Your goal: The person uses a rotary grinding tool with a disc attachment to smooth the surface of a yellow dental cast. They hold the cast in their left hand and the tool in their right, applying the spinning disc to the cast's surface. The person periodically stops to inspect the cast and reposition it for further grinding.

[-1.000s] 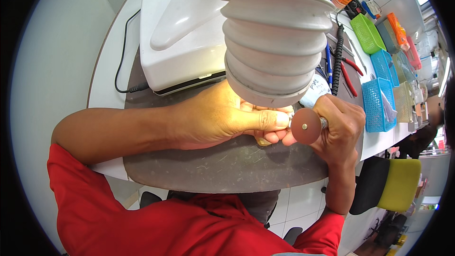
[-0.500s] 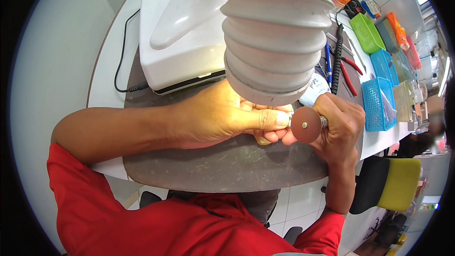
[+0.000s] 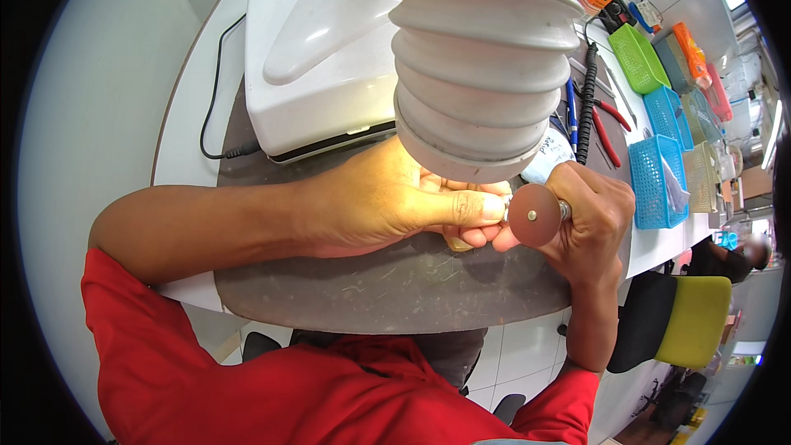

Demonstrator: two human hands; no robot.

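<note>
My right hand is closed around a rotary handpiece, whose silver end shows beside the fingers. A round reddish-brown disc with a small pale centre is mounted on it, facing up toward me. Just left of the disc, my left hand is closed in a pinch, thumb stretched along the curled fingers. A tiny pale bit shows at the thumb tip; its kind is too small to tell. The disc's edge is right by it, and I cannot tell whether they touch. Both hands are over the grey mat.
A ribbed white hose hangs just above my hands, next to a white machine. Red-handled pliers, a coiled black cord and a white packet lie to the right. Blue baskets and a green basket stand beyond.
The disc and my left thumb have shifted very slightly right; both grips are unchanged. A person has come into sight in the right background.
</note>
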